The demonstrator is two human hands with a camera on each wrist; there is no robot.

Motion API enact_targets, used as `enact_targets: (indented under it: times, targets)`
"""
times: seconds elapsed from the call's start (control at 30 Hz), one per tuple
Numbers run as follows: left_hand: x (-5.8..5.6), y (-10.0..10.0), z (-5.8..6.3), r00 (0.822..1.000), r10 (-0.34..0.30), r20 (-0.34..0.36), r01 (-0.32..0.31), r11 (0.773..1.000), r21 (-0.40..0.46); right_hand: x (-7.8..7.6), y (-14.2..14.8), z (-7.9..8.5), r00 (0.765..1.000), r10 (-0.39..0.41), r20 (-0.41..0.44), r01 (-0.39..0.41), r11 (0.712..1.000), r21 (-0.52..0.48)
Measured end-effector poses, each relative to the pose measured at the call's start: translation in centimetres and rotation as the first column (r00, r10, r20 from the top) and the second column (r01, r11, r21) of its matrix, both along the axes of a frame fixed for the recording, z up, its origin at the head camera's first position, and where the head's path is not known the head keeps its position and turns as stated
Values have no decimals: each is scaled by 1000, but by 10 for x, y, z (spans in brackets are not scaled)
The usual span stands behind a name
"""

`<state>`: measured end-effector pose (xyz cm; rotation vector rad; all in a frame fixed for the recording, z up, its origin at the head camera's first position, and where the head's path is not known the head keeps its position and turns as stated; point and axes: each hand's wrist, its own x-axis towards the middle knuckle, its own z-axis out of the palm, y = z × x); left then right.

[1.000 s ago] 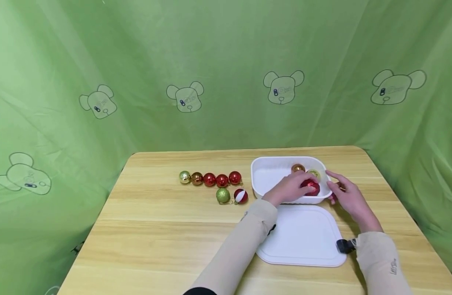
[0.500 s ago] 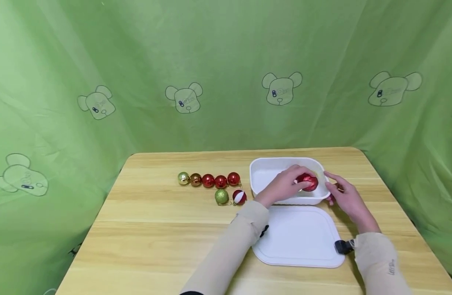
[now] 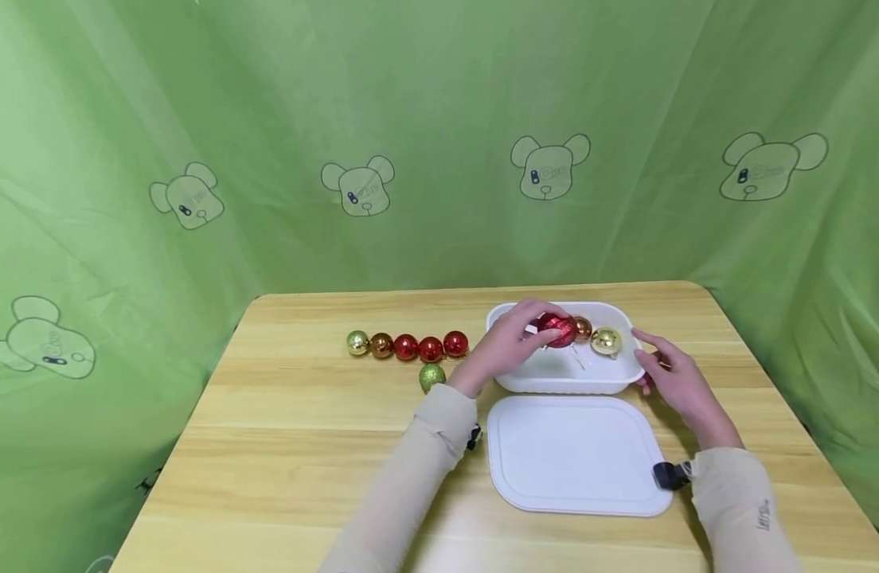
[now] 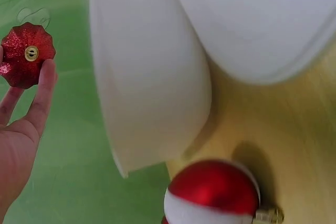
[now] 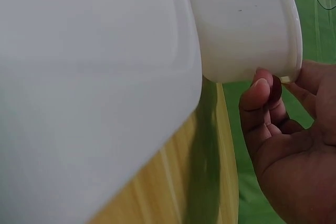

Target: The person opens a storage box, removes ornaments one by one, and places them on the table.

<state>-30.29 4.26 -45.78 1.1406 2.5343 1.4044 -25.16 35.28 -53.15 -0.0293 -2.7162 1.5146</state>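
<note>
My left hand (image 3: 509,341) holds a red glittery ribbed Christmas ball (image 3: 557,331) over the middle of the white plastic box (image 3: 561,385). The left wrist view shows its fingers around that ball (image 4: 30,72), gold cap facing the camera. Inside the box, toward the right, lie a copper ball (image 3: 582,329) and a pale gold ball (image 3: 607,341). My right hand (image 3: 679,390) grips the box's right end at the rim. In the right wrist view its fingers curl against the end wall (image 5: 247,40).
A white lid (image 3: 579,458) lies in front of the box. On the wooden table (image 3: 289,446), left of the box, shiny balls (image 3: 406,348) form a row, with a green glitter ball (image 3: 431,376) before them. A red-and-white ball (image 4: 212,195) shows only in the left wrist view.
My left hand has moved left from the box's right end, carrying the red ball. The copper and gold balls are uncovered, and my left arm now hides the red-and-white ball. My right hand stays put.
</note>
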Motion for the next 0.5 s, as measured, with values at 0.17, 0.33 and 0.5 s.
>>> enact_targets:
  times: [0.17,0.33,0.5]
  targets:
    - [1,-19,5,1000,18,18,-18,999,39,0,0,0,1000,1,7,-1,1000,7]
    - [4,-38,10,999,28,19,-29,997,73,0,0,1,1000,3,20,-3,1000,6]
    - [8,-59,13,999,46,22,-47,994,95,0,0,2,1000,7,21,-7,1000,8]
